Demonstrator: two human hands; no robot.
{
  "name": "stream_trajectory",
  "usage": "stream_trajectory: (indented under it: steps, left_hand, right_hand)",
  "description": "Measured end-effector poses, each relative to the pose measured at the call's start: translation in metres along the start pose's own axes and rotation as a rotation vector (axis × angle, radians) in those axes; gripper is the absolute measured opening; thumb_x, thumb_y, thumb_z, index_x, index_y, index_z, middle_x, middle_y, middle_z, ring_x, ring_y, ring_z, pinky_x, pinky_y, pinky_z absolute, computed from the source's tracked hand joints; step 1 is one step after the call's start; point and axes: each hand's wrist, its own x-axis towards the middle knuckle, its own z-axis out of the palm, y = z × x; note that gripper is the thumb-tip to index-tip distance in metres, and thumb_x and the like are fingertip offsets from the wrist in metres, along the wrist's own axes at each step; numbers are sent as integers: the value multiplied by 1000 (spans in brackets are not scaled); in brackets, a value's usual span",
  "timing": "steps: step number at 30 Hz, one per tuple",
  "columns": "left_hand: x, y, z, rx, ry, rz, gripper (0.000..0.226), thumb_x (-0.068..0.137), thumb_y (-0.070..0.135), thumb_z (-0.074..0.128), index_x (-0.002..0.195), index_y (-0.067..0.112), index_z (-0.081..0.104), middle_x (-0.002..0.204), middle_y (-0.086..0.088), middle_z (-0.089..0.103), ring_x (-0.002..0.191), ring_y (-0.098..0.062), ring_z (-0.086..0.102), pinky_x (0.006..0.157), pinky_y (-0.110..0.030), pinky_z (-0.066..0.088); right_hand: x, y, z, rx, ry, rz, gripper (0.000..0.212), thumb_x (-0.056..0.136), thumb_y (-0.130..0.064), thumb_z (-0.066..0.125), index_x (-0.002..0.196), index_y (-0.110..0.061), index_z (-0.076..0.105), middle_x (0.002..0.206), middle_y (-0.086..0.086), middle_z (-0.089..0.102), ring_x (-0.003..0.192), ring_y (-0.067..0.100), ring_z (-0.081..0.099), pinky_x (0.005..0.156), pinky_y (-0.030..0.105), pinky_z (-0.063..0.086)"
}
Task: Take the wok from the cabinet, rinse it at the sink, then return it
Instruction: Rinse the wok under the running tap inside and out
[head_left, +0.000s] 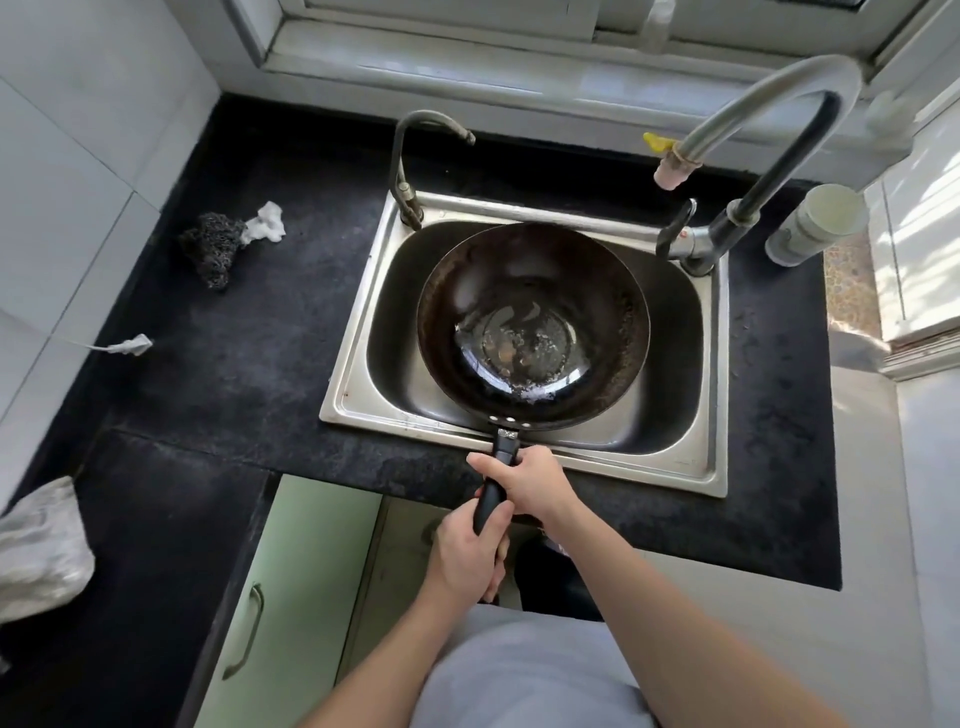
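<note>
A dark round wok sits over the steel sink, with a shallow pool of water and bits in its bottom. Its black handle points toward me over the sink's front rim. My right hand grips the handle close to the bowl. Just behind it, my left hand grips the handle's near end. The tall grey faucet arches at the sink's back right; no water stream shows. Below the counter, a green cabinet door stands open.
A black scouring pad and a white rag lie on the black counter to the left. A grey cloth lies at the near left. A second thin tap stands at the sink's back left, a white pipe at right.
</note>
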Motion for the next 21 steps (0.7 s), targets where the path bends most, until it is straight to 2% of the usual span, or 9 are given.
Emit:
stream_trajectory:
  steps: [2,5,8,10,12,15,17,19,21]
  left_hand:
    - [-2,0,-1,10,1,-5,36,99,32,50,85,-1,56,57,-6,52,33,-15,42,33,-24,34]
    - [-4,0,-2,9,-1,-4,39,99,33,50,84,-2,55,57,-7,52,33,-16,42,33,-24,35]
    - [-4,0,-2,-4,-1,-11,39,99,33,51,85,-3,54,57,-6,51,34,-17,41,34,-25,35]
    - [-4,1,-1,-22,-2,-22,39,99,32,51,86,-4,53,58,-6,50,34,-17,40,34,-25,35]
    - [-4,2,-1,-23,-6,-34,41,99,32,51,86,-7,52,59,-6,50,34,-16,40,33,-25,34]
    - [-4,2,-1,-18,-10,-35,43,99,33,51,86,-7,52,60,-7,50,34,-15,40,33,-25,34]
    - [-4,3,-1,-11,-9,-40,43,99,34,51,87,-7,53,60,-7,50,34,-15,40,33,-24,34]
    - [-4,3,0,-13,-6,-44,44,99,34,50,89,-8,53,58,-5,50,33,-14,39,33,-25,34]
    - [-3,4,1,-19,-4,-46,44,99,34,50,89,-8,53,57,-2,49,33,-15,39,33,-25,34]
  right_hand:
    - [-1,-1,0,-69,19,-2,42,81,-46,80,71,-11,61,67,5,73,63,17,72,53,24,56]
    - [-4,-5,-3,-81,-7,17,41,83,-45,79,71,-12,58,62,3,69,56,14,69,52,25,57]
    - [-7,-11,-16,-140,-92,47,41,89,-46,72,83,-7,65,71,4,73,62,19,75,60,31,61]
    - [-7,-16,-35,-199,-91,43,39,93,-45,67,94,-6,67,80,5,77,68,23,77,62,32,61]
    - [-1,-24,-59,-187,28,-6,35,95,-36,67,99,-2,69,81,9,77,70,25,77,67,36,64]
    - [15,-43,-105,-253,293,-220,19,93,-21,69,93,-3,73,73,3,76,67,16,75,81,41,62]
    - [27,-62,-136,-365,494,-360,11,90,-20,69,94,-11,74,87,2,76,85,19,72,90,41,56]
    - [38,-86,-162,-375,659,-456,25,88,-19,68,111,-10,69,107,9,72,101,25,67,94,34,49]
    - [52,-110,-187,-324,743,-501,50,87,-17,68,134,-5,55,129,15,61,118,27,59,98,25,41]
